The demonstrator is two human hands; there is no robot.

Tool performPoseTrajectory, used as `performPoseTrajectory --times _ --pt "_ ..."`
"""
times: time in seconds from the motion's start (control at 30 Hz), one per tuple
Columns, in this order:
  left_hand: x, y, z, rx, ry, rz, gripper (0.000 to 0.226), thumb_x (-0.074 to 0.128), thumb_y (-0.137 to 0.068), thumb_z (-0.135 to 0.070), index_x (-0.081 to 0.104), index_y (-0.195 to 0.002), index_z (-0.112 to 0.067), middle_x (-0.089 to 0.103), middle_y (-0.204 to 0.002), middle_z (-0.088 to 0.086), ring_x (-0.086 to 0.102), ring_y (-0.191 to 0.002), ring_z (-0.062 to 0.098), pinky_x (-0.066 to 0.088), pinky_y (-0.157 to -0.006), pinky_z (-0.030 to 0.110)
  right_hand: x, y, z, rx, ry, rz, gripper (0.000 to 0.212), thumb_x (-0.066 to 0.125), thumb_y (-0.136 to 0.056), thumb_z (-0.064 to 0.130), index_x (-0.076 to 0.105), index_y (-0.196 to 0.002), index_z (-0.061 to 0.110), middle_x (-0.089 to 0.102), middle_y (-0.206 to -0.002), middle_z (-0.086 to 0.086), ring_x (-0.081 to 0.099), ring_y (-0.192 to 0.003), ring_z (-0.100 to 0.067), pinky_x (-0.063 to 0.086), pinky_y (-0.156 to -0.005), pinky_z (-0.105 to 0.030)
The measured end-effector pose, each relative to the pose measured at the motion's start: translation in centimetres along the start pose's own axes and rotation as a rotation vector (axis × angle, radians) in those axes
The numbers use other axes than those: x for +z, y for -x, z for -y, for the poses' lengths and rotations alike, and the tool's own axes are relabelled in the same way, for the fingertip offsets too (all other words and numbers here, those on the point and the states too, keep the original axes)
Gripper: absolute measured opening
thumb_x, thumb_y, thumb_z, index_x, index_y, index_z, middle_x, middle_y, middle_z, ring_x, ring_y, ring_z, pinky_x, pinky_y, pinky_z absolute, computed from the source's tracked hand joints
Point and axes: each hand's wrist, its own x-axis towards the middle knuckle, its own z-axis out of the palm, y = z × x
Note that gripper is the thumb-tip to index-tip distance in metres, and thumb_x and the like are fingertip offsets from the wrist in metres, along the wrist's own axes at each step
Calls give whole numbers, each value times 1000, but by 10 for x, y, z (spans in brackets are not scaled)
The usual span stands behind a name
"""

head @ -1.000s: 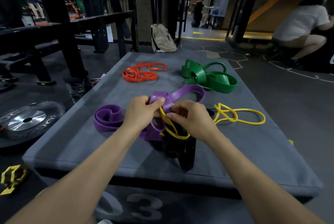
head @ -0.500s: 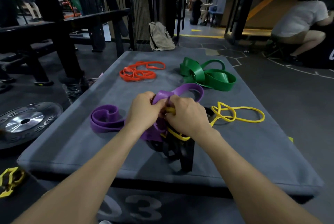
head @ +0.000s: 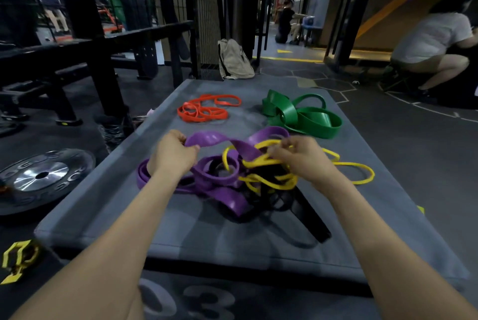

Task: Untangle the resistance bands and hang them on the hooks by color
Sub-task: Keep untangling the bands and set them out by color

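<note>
1. Resistance bands, head view: we see a purple band [head: 214, 138], a yellow band [head: 269, 162] and a black band [head: 307, 213] knotted together at the middle of the grey padded box [head: 108, 206], right under both hands.
2. Our left hand [head: 172, 156] has its fingers curled round a raised purple loop and holds it up on the left side of the knot.
3. Our right hand [head: 302, 156] pinches yellow strands on the right side of the knot, fingers curled on them.
4. Key relation: the lifted purple strand runs left to right between the hands, passes through the yellow loops just beside the right hand, then arcs on behind it. The crossing sits nearer the right hand.
5. Our judgement: next move is pulling purple left and yellow right, or feeding the yellow loop off the purple strand. The right hand is better placed to do it.
6. Black band lies under both, tail running toward the near right edge; it likely stays until purple and yellow part.
7. Orange bands [head: 204, 110] and green bands [head: 302, 115] sit in separate piles at the far end, well apart from the knot.
8. No hooks in view; hanging not yet begun.
</note>
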Motion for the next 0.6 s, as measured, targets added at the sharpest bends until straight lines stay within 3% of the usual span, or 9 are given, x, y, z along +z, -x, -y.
performPoseTrajectory --times 0.03,0.1,0.17,0.23,0.3,0.37,0.47,0.53,0.6 --pt "0 6 1 68 -149 -21 21 67 -80 -26 50 -92 -22 62 -108 5 62 -101 29 48 -87 38 3 0 -2 -45 204 48 31 63 -87 24 63 -69 0 49 -55 -3 41 -49 -10 32 -50 -26" --pt "3 19 -3 339 -268 -106 46 71 -77 -17 49 -117 -19 47 -124 8 50 -115 31 43 -89 40 7 2 -3 -75 248 104 39 64 -87 29 60 -68 -5 39 -54 -5 31 -48 -10 26 -50 -29" --pt "3 34 -14 689 -128 -193 55 71 -73 -4 50 -122 -16 45 -124 5 48 -114 22 41 -90 32 6 3 3 -124 110 97 40 62 -89 26 54 -58 2 34 -50 -1 26 -44 -8 23 -46 -26" --pt "12 43 -23 904 55 -70 51 67 -73 2 53 -119 -14 50 -119 3 50 -108 12 39 -92 20 6 3 12 -175 22 103 35 60 -90 24 56 -59 8 37 -48 4 28 -43 -5 26 -45 -22" --pt "26 49 -25 869 199 199 53 68 -77 -4 49 -125 -16 53 -120 -1 53 -109 7 40 -97 17 9 3 19 -248 -25 115 36 58 -91 26 62 -70 -3 43 -55 -4 34 -50 -9 29 -49 -23" --pt "40 45 -22 803 163 330 48 69 -80 -12 49 -124 -17 56 -117 -1 56 -108 12 44 -97 28 10 2 23 -272 -202 139 38 59 -87 33 66 -77 -3 52 -66 -15 41 -59 -19 34 -56 -29" --pt "44 32 -26 848 169 237 19 60 -88 -14 58 -107 -12 59 -96 0 55 -91 12 45 -82 26 3 0 24 -217 -570 64 35 68 -78 42 69 -73 7 61 -64 -14 50 -54 -20 44 -54 -28" --pt "42 22 -30 891 117 147 15 57 -91 -15 61 -105 -15 59 -94 -2 53 -89 10 42 -77 21 -4 -5 20 -183 -772 -15 32 66 -78 39 69 -69 9 65 -63 -6 55 -53 -18 49 -55 -29" --pt "43 12 -29 882 72 103 13 55 -91 -18 64 -100 -15 58 -89 -4 54 -87 10 43 -77 25 -6 -7 15 -176 -725 -87 31 55 -88 27 68 -64 13 62 -54 0 53 -44 -10 45 -47 -24"
